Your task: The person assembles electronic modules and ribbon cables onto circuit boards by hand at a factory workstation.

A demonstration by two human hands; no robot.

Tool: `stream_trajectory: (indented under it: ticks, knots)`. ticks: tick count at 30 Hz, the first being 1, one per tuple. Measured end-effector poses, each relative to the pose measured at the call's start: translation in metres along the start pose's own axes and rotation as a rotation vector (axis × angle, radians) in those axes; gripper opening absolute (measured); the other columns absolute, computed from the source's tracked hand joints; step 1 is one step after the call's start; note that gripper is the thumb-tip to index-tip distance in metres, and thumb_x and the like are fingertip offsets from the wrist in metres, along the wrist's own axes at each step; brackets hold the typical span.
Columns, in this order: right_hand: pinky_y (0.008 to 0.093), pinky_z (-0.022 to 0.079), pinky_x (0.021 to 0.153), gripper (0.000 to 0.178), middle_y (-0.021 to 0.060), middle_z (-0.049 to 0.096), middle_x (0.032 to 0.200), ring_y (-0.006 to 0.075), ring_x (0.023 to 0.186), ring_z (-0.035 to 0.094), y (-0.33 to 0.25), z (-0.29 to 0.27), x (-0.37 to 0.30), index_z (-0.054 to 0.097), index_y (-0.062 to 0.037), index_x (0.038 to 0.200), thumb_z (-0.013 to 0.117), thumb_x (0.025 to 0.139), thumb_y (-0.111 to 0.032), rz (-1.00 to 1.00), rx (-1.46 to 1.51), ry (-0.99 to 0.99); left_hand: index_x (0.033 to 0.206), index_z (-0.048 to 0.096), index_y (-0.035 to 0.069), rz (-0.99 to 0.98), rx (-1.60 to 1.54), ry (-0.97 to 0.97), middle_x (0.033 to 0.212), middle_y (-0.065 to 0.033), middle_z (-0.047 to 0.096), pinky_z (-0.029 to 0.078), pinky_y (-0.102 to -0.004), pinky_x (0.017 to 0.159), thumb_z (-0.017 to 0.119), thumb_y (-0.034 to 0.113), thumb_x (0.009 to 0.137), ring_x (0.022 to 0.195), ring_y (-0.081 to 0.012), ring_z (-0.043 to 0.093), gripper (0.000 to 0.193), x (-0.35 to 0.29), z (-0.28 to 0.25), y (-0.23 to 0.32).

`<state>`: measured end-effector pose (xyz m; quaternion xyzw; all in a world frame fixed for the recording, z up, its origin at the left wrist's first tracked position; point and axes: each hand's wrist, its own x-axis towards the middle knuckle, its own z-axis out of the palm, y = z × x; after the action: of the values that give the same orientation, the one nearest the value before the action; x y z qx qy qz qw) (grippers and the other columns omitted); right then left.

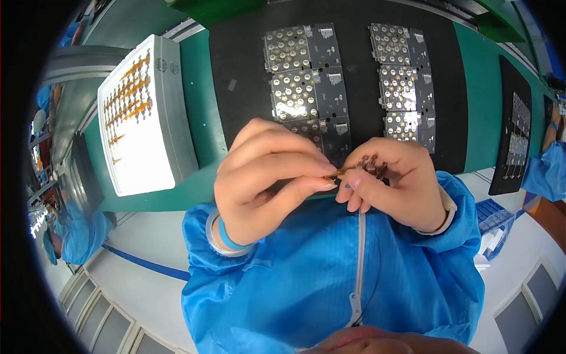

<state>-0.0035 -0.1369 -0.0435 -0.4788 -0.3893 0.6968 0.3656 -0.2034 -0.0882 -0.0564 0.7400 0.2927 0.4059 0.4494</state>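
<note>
In front of my chest, both hands meet over the near edge of a black mat [239, 112]. Thumb and forefinger of my left hand [265, 177] pinch one end of a thin orange-brown flexible circuit strip [338, 173]. The fingers of my right hand [404, 186] are curled around a bunch of small dark-ended flexible circuits [371, 165], and its thumb presses by the strip. Just beyond the hands lies a left column of black circuit boards with round silver discs [289, 50]; my left hand hides part of its nearest board. A similar right column [398, 85] lies beside it.
A white foam block [187, 130] at the left carries rows of orange flexible circuits [127, 100]. The table [200, 76] is green. Another black mat with boards [513, 135] sits at far right, near a person in a blue sleeve [545, 171]. A blue bin [492, 221] stands below.
</note>
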Motion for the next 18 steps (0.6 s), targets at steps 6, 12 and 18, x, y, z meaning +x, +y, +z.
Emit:
stream_trajectory:
  ticks: [6,12,18]
  knots:
    - [0.0195,0.042,0.048,0.012,0.0048,0.063,0.063,0.0068,0.055,0.060,0.000,-0.009,-0.002,0.062,-0.0013,0.080,0.068,0.083,-0.012,0.031,-0.220,0.058,0.082,0.068,0.005,0.107,0.335,-0.111,0.084,-0.0061,0.063,0.043,-0.0306,0.065,0.074,0.007,0.064,0.074,-0.0219,0.055,0.019,-0.002,0.005,0.001]
    - [0.0236,0.043,0.047,0.015,0.0080,0.061,0.061,0.0144,0.052,0.061,0.003,-0.016,0.000,0.062,-0.0018,0.077,0.070,0.080,-0.014,-0.115,-0.523,-0.043,0.083,0.065,0.000,0.322,0.667,-0.213,0.086,-0.0103,0.061,0.047,-0.0348,0.066,0.065,0.013,0.062,0.075,-0.0233,0.055,0.025,-0.021,0.013,-0.007]
    - [0.0242,0.043,0.048,0.016,0.0077,0.061,0.061,0.0143,0.050,0.060,-0.014,-0.027,0.004,0.062,-0.0012,0.075,0.070,0.080,-0.014,0.177,-0.439,0.016,0.079,0.064,0.001,0.170,0.505,-0.278,0.084,-0.0105,0.061,0.045,-0.0336,0.063,0.070,0.006,0.057,0.074,-0.0251,0.054,0.023,-0.026,0.005,0.005]
